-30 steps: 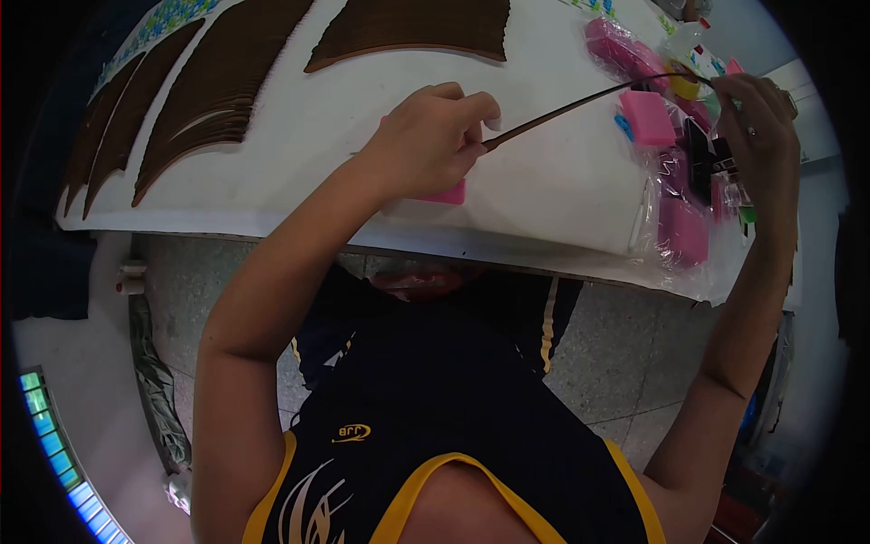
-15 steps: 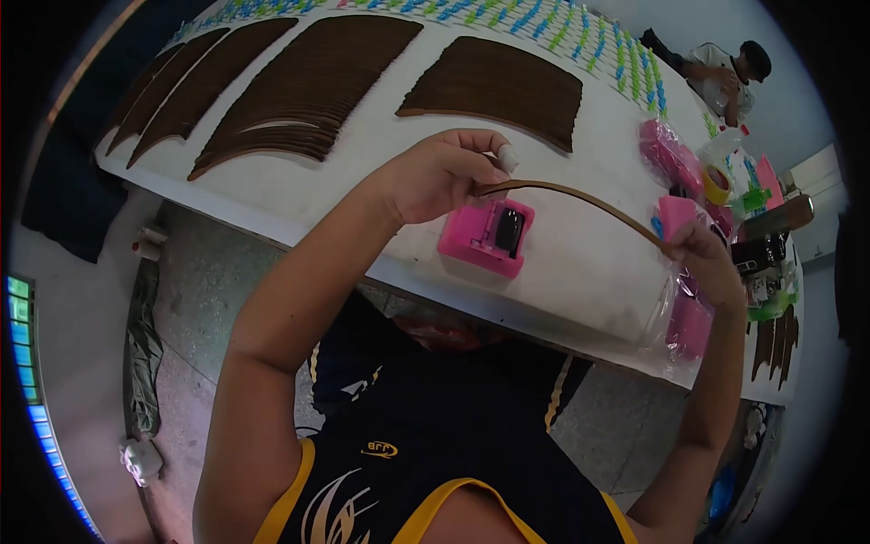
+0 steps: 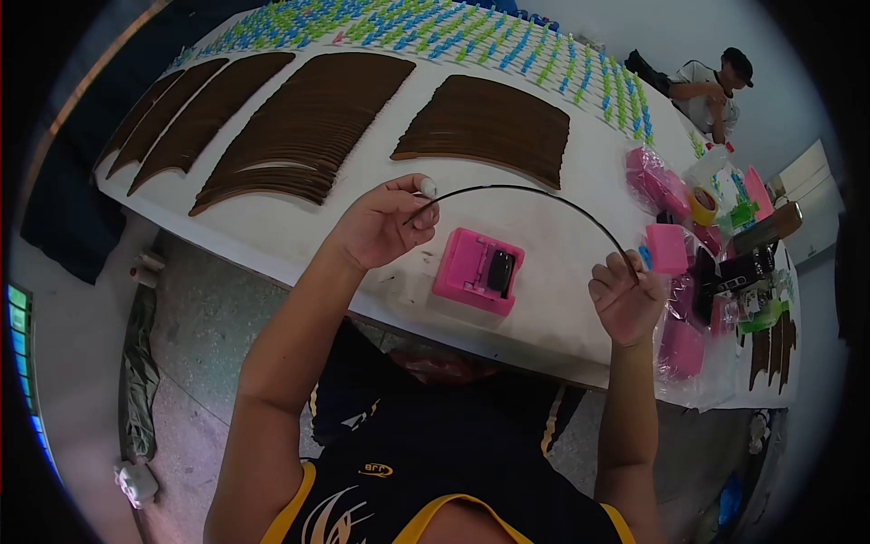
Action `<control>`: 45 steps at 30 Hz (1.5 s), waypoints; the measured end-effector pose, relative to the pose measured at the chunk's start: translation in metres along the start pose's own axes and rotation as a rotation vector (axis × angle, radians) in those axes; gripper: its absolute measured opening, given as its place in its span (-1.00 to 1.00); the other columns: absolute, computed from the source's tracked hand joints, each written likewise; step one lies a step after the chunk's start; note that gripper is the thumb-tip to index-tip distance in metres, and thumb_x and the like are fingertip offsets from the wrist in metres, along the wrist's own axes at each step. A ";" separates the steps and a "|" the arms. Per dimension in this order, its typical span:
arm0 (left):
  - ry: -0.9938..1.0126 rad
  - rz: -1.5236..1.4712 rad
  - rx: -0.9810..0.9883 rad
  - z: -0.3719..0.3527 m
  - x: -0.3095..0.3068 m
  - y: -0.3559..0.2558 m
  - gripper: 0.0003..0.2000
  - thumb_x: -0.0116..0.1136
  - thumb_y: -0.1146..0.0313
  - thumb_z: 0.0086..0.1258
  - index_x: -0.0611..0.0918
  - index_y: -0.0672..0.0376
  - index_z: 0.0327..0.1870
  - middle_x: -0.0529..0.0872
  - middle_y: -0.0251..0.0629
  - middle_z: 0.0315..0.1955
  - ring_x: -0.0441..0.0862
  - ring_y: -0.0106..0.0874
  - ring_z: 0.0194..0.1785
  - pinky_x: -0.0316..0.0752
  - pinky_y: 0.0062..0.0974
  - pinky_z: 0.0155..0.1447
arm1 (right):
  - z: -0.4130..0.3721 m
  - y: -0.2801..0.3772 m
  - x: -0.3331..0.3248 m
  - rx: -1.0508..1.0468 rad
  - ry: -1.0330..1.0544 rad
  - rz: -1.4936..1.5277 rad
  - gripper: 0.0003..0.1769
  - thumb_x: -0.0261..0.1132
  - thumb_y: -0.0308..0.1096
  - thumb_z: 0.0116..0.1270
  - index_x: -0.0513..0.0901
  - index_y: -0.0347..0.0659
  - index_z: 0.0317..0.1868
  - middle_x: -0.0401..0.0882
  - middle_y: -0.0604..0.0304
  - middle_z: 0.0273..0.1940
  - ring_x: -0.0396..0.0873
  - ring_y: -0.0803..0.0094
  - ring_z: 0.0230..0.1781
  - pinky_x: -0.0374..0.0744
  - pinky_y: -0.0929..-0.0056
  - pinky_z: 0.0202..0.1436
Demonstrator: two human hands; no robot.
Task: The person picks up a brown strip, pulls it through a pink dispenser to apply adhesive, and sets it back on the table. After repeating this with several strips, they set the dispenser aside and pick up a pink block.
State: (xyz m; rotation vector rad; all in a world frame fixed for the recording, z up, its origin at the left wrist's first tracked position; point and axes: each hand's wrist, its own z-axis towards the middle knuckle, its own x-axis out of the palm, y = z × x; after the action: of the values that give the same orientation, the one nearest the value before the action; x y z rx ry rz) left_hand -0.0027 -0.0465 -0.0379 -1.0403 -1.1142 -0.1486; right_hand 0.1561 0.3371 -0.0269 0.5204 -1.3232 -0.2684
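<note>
A thin, dark brown flexible strip (image 3: pixel 530 189) arches upward between my two hands above the white table. My left hand (image 3: pixel 385 222) pinches its left end; one fingertip wears a whitish cover. My right hand (image 3: pixel 627 295) has its fingers curled round the other end, at the right. Below the arch, nearest my left hand, sits a bright pink box-like device (image 3: pixel 473 270) with a black rounded part in its top. Behind the strip lies a flat sheet of dark brown strips (image 3: pixel 485 127) set side by side.
More brown strips (image 3: pixel 299 127) lie in rows at the left. Many green and blue pieces (image 3: pixel 435 32) cover the table's far side. Pink packages (image 3: pixel 657 181), yellow tape (image 3: pixel 703 205) and a dark box (image 3: pixel 748 269) crowd the right. Another person (image 3: pixel 707 95) sits at the far right.
The strip bends into a higher arch and shows its thin edge. My left hand has moved left and down, my right hand left and down. The view has tilted slightly upward.
</note>
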 end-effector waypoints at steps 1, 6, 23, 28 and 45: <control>-0.003 0.000 0.004 -0.001 -0.001 0.000 -0.87 0.20 0.53 0.41 0.67 0.18 -0.07 0.64 -0.28 -0.44 0.44 -0.45 -0.26 0.32 -0.46 -0.20 | 0.001 -0.001 -0.001 0.004 0.002 0.001 -0.82 0.29 -0.48 0.33 0.61 -0.15 -0.06 0.47 0.27 -0.19 0.29 0.40 -0.17 0.34 0.42 -0.06; -0.032 -0.020 0.014 -0.004 0.000 0.000 -0.89 0.18 0.51 0.41 0.67 0.16 -0.11 0.65 -0.29 -0.44 0.41 -0.44 -0.27 0.30 -0.46 -0.20 | 0.010 -0.008 -0.001 -0.214 -0.035 -0.066 -0.69 0.24 -0.61 0.44 0.71 -0.16 0.11 0.63 0.19 0.00 0.46 0.38 0.05 0.49 0.40 0.16; -0.585 -0.552 0.407 0.036 -0.023 0.048 -0.83 -0.07 0.55 0.61 0.56 0.38 0.04 0.76 -0.01 -0.07 0.71 -0.27 -0.13 0.67 -0.29 0.10 | 0.058 -0.018 -0.022 -0.406 -0.338 -0.711 -0.88 0.31 -0.51 0.60 0.66 -0.22 0.06 0.75 0.17 -0.06 0.67 0.48 -0.09 0.65 0.43 0.04; -0.619 -0.390 0.278 0.061 -0.033 0.040 -0.82 -0.10 0.59 0.64 0.51 0.41 0.11 0.74 0.01 0.02 0.76 -0.24 -0.02 0.73 -0.25 0.18 | 0.082 -0.019 -0.017 -0.292 -0.343 -0.915 -0.89 0.35 -0.49 0.57 0.67 -0.25 0.03 0.76 0.21 -0.09 0.65 0.53 -0.11 0.61 0.46 0.05; -0.312 1.917 0.388 0.047 -0.029 0.032 -0.80 0.15 0.43 0.55 0.72 0.28 0.05 0.75 -0.04 0.07 0.68 0.03 0.16 0.59 -0.13 0.30 | 0.138 -0.029 -0.080 -0.125 -0.567 -1.987 -0.68 0.52 -0.33 0.25 0.76 -0.16 0.02 0.60 -0.07 0.12 0.59 -0.01 0.14 0.62 0.09 0.23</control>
State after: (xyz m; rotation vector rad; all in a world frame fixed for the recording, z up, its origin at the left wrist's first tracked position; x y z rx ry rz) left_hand -0.0292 -0.0052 -0.0777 -1.3705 -0.0039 1.7007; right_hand 0.0067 0.3213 -0.0882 1.5887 -0.8115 -2.2070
